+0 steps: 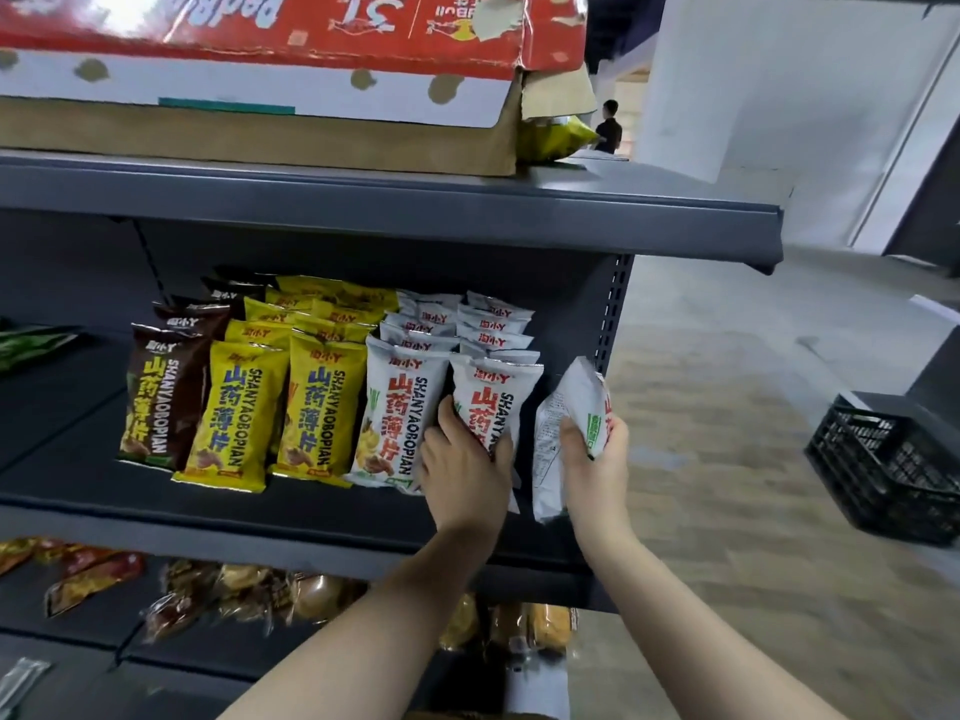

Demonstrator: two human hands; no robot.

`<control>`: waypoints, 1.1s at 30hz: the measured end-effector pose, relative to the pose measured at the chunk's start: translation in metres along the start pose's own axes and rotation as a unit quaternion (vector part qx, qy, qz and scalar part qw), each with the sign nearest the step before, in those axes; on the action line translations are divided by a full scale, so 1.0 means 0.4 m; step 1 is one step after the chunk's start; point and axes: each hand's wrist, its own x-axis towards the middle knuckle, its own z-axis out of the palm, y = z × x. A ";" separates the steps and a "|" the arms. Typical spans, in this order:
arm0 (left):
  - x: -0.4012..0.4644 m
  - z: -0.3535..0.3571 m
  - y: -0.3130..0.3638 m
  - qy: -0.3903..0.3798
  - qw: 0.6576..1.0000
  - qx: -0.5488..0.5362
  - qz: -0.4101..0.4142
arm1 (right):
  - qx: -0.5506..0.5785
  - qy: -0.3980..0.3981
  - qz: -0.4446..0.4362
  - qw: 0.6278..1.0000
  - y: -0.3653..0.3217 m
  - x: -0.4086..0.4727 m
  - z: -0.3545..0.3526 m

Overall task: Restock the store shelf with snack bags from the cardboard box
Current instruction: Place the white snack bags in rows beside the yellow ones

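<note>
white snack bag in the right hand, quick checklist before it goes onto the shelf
1. Grip on the loose white bag: the right hand curls round its lower half. ok.
2. Front bag of the right white row steadied: the left hand grips its lower part. ok.
3. Matching product: the held bag is turned, its back print showing, with only a strip of red lettering. cannot tell.
4. Facing: label not toward the aisle. not ok.
5. Free slot: a gap shows between the row and the shelf upright. ok.
6. Depth left behind the row: hidden by bags. cannot tell.
</note>
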 end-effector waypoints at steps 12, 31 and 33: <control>-0.027 0.067 -0.050 0.030 0.994 0.086 0.057 | -0.014 -0.006 0.014 1.000 0.110 0.090 0.057; -0.014 0.046 -0.023 0.079 0.921 0.130 0.358 | 0.007 0.020 0.030 0.999 0.099 0.089 0.042; 0.021 0.051 -0.026 0.075 0.899 0.171 0.396 | 0.007 0.028 0.026 0.999 0.101 0.088 0.042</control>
